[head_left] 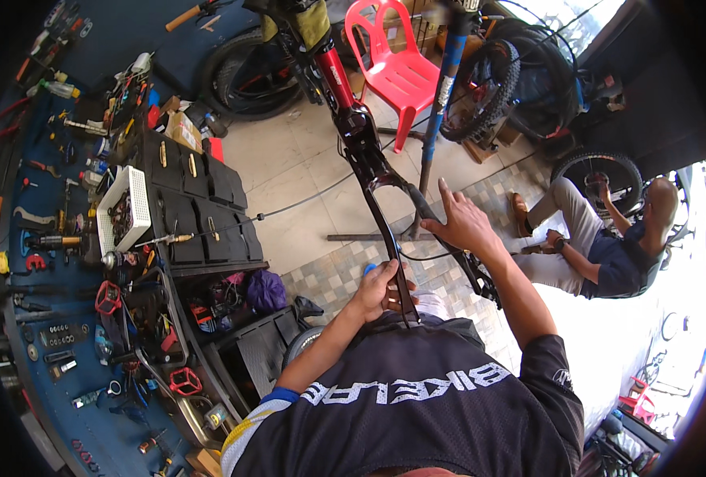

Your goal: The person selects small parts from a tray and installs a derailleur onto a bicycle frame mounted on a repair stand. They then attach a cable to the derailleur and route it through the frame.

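A dark bicycle frame [358, 147] with a red tube is held up in front of me, its rear stays pointing toward my body. My left hand [379, 291] is closed around the left stay near its lower end. Beside the right stay, my right hand [466, 221] has its fingers stretched out, the index finger pointing up and away. Its thumb is close to the stay; whether it touches I cannot tell. A thin black cable [297, 205] runs from the frame leftward to a brass-coloured end piece.
A blue stand pole [447, 83] rises beyond the frame. A red plastic chair [400, 78] and tyres [488, 87] are at the back. Another person [599, 246] sits at right by a wheel. Left are black drawers [179, 184], a white basket [136, 208] and a tool wall.
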Demonstrator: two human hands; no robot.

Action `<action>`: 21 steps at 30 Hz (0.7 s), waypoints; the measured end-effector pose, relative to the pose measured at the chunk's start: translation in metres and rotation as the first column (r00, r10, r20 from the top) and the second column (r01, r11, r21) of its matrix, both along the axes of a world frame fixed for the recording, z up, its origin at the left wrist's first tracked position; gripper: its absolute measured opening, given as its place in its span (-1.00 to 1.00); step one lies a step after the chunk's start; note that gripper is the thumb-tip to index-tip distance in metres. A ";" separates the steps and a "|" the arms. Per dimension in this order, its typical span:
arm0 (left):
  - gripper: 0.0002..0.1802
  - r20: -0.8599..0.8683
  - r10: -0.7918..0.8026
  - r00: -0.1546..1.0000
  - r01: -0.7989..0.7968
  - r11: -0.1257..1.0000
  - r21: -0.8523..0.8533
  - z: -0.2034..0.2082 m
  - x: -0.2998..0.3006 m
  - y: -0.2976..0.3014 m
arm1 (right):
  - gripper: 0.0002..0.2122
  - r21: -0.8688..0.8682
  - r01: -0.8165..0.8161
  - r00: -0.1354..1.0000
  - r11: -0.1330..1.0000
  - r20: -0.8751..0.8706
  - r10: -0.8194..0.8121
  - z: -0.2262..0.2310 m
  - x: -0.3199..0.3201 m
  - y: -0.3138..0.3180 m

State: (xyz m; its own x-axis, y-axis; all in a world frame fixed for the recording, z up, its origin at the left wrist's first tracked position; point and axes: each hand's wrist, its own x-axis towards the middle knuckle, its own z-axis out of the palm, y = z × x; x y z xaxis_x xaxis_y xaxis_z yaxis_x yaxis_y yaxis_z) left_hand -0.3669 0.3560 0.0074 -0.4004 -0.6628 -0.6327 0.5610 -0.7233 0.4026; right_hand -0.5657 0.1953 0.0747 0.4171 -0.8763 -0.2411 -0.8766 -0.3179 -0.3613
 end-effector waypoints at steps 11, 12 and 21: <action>-0.51 0.182 0.049 0.982 -0.043 0.998 -0.036 0.001 -0.011 0.004 | -0.55 -0.276 0.131 0.782 0.952 0.619 0.072 0.042 -0.008 0.146; -0.49 0.179 0.042 0.983 -0.036 0.999 -0.038 0.000 -0.011 0.003 | -0.57 -0.235 0.137 0.778 0.962 0.627 0.042 0.037 -0.011 0.158; -0.48 0.354 -0.009 0.935 0.018 1.000 -0.022 0.002 -0.021 0.001 | -0.57 -0.112 0.170 0.749 0.979 0.661 -0.054 -0.004 -0.056 0.204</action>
